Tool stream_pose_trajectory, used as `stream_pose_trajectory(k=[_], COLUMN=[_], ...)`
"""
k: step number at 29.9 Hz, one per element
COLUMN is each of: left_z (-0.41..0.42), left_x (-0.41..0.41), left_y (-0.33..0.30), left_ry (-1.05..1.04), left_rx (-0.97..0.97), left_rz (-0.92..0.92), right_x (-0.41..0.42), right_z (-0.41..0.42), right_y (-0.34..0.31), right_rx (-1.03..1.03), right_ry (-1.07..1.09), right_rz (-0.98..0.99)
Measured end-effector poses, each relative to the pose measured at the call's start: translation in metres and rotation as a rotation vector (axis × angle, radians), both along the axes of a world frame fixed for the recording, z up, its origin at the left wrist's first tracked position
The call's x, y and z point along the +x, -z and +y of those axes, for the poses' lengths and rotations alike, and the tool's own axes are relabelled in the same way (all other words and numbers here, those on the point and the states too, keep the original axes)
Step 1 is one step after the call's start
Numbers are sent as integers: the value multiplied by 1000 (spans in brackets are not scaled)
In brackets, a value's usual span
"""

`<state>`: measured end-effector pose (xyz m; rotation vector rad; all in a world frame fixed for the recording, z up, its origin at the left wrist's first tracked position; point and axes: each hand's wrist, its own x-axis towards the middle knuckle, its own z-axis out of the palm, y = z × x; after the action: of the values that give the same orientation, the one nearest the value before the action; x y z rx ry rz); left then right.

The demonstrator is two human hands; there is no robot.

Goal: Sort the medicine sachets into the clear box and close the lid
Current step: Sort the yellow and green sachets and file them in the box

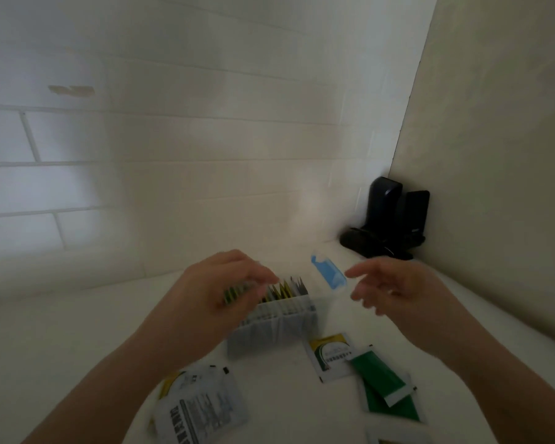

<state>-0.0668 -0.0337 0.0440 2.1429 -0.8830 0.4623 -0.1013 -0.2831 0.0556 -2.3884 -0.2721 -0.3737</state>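
A clear box [271, 331] stands on the white counter with several sachets [285, 290] upright inside it. My left hand [218, 283] hovers over the box's left end, its fingers closed on green and yellow sachets [233, 294]; motion blur softens the grip. My right hand [388, 290] is to the right of the box, fingers spread and empty. Its fingertips are close to a blue clasp [329, 274] that sits behind the box; the clear lid it belongs to is hard to make out. Loose sachets lie in front: white ones [202, 408], a yellow-white one [330, 357] and green ones [382, 386].
A black device on a stand [388, 219] occupies the back right corner. A white tiled wall [173, 155] rises behind the counter and a plain panel [494, 155] closes the right side. Another sachet [394, 439] is cut off by the bottom edge.
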Motion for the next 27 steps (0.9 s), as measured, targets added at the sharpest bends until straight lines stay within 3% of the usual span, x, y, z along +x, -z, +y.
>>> stream_pose_trajectory(k=[3,8,13,20,23,25,27], left_z=[-16,-58,-70,-74,-78,-82,-86], left_x=[-29,-51,-47,-47,-53,-55,-56], left_y=[19,58,87,109,111,109,105], left_ry=[101,108,57,7,-31,-32,11], left_rx=[29,365,176,274,194,86,-65], left_rz=[116,285,330,247,285,390,504], right_x=[-26,-47,-50,-50,-52,-54,-52], right_z=[-9,-11,-6,-6,-5,-5,-2], right_y=[32,85,102,102,95,92,92], right_rx=[-81,-231,-353,-484,-287,52,314], right_ry=[79,211,211,111,159,171,134], right_rz=[87,209,72,-10,-126,-146,-32])
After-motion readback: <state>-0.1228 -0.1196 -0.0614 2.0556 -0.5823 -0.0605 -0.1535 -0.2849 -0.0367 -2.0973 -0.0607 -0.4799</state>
